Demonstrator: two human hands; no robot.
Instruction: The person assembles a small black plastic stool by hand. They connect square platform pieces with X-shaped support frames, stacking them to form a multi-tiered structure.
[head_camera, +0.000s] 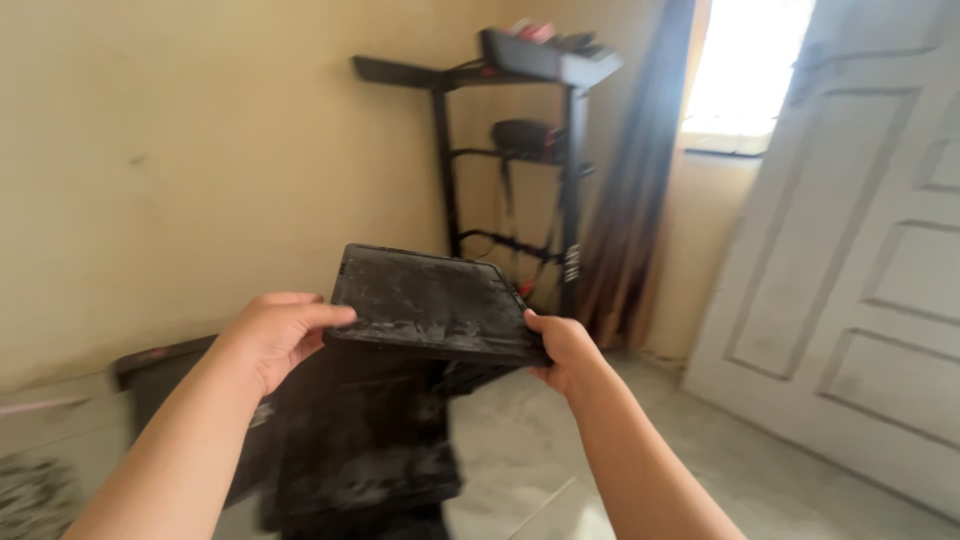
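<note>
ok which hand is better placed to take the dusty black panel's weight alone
Left, probably: the left hand wraps the black panel edge with thumb on top, while the right hand only pinches its corner.

Bare yellowish wall (180, 150) at nine o'clock. Folded black treadmill (520, 150) at twelve, dark curtain (630, 200) beside it. Bright window (745, 70) at one o'clock. White panelled door (860, 280) at three. Pale tiled floor (560, 460) below.

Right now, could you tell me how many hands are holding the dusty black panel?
2: the left hand grips the dusty black panel at its left edge, and the right hand grips its right edge.
</note>
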